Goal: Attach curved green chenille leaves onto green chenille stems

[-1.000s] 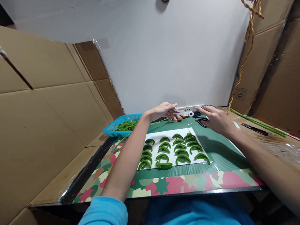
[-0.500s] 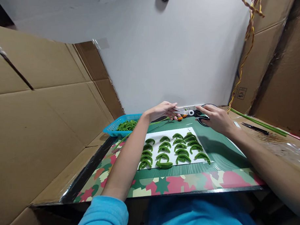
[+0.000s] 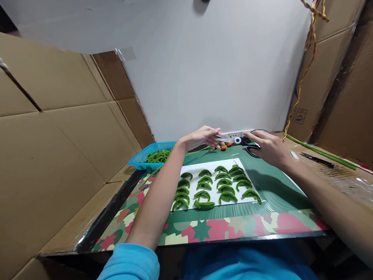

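In my right hand is a pair of scissors with dark handles and a white ring at the pivot. The blades point left and reach the fingers of my left hand, whose thumb and fingers are drawn together. What these fingers pinch is too small to make out. Just below them are small orange pieces, with a thin green stem running off to the left. Nearer me, a white sheet carries several rows of curved fuzzy green pieces.
A blue plastic basket of green pieces stands left, partly behind my left arm. On the right are a dark slim tool and long green stems. Cardboard walls flank the green-topped table; a twisted yellow cord hangs at right.
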